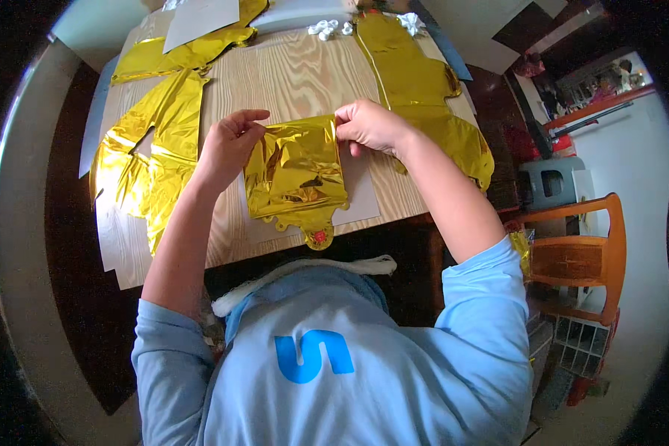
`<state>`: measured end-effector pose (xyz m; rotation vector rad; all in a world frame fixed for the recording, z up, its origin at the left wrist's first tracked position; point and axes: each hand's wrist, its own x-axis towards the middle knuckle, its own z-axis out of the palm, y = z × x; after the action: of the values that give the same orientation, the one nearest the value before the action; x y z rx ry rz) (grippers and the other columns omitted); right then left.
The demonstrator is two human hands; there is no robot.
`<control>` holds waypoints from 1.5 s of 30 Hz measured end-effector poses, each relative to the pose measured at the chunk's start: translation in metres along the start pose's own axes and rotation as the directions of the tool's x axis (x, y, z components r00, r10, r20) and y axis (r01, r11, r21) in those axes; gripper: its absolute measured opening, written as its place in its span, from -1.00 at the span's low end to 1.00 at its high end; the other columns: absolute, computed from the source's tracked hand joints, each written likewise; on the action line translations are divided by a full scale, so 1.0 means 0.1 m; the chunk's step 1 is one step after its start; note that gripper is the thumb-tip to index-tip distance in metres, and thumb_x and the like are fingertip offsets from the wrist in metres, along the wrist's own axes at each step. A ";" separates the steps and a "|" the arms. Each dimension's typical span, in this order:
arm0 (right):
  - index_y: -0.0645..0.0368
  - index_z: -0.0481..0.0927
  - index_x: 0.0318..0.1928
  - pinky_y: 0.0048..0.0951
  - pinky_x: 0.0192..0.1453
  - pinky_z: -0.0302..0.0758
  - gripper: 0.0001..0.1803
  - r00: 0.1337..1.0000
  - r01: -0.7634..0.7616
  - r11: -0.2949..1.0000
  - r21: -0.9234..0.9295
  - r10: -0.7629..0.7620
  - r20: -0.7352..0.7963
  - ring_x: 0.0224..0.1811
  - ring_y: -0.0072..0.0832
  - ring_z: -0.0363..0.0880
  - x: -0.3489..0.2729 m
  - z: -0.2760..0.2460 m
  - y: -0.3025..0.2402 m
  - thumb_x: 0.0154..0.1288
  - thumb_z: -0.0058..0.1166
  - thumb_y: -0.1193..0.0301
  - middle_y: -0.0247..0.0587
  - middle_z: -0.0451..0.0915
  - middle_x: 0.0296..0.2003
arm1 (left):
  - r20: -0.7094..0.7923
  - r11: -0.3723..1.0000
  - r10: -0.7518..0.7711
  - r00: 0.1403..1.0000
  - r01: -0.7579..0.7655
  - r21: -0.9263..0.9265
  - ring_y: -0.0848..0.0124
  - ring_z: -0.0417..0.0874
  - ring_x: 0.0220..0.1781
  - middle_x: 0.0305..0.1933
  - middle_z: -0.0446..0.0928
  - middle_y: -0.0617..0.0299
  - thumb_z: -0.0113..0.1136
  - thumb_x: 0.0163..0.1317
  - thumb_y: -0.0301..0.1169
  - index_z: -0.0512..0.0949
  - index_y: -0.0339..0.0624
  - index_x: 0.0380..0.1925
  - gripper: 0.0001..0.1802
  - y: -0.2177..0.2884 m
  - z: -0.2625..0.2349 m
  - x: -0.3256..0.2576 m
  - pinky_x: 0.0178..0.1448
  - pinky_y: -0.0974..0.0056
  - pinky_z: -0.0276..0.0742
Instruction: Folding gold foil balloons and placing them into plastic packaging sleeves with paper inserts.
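A folded gold foil balloon [297, 163] lies near the table's front edge, over a grey-white card [363, 195] that shows at its right side. Its lower end narrows to a scalloped tab with a small red spot. My left hand [233, 145] is closed at the balloon's upper left corner, index finger reaching along the top edge. At the upper right corner my right hand [370, 128] pinches the foil between thumb and fingers. Creases run across the shiny surface between both hands.
Flat gold foil balloons lie at the left [156, 141], the far left and the right [424, 89] of the wood-grain table [297, 74]. Another white card [201, 24] rests on the far-left foil. Small white bundles [325, 30] sit at the back. A wooden chair [572, 260] stands right.
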<state>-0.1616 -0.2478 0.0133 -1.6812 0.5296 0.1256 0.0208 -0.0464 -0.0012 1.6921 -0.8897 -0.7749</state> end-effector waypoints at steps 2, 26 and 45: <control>0.29 0.71 -0.21 -0.59 -0.52 0.47 -0.86 1.000 0.008 0.999 -0.033 -0.008 0.004 -0.59 -0.66 0.48 -0.01 -0.01 0.01 0.26 0.21 0.50 -0.31 0.69 -0.39 | 0.015 1.000 0.011 1.000 -0.011 -0.008 0.67 0.50 -0.29 -0.31 0.57 0.36 0.08 0.40 -0.49 0.57 -0.33 0.07 -0.71 0.00 0.01 0.01 -0.17 0.51 0.44; 0.26 0.72 -0.17 -0.64 -0.56 0.36 -0.85 0.999 -0.032 0.998 -0.062 0.034 0.032 -0.67 -0.75 0.37 -0.03 -0.05 -0.01 0.28 0.19 0.50 -0.41 0.66 -0.43 | -0.029 0.973 0.055 0.998 -0.048 0.224 0.43 0.64 -0.22 -0.28 0.67 0.10 0.10 0.37 -0.39 0.62 -0.24 0.03 -0.70 -0.07 0.03 0.08 -0.05 0.32 0.54; 0.24 0.68 -0.14 -0.74 -0.69 0.13 -0.85 0.982 -0.170 0.985 0.026 0.167 0.091 -0.76 -0.83 0.22 -0.05 -0.09 -0.07 0.36 0.13 0.46 -0.28 0.66 -0.45 | -0.080 0.927 0.130 0.988 -0.093 0.364 0.15 0.74 -0.08 -0.17 0.69 -0.07 0.09 0.37 -0.32 0.63 -0.20 0.03 -0.68 -0.11 0.07 0.13 0.01 0.18 0.58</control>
<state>-0.1649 -0.2551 0.0229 -1.5890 0.6038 0.3116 0.0234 -0.0589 -0.0146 1.9602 -1.0949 -0.4608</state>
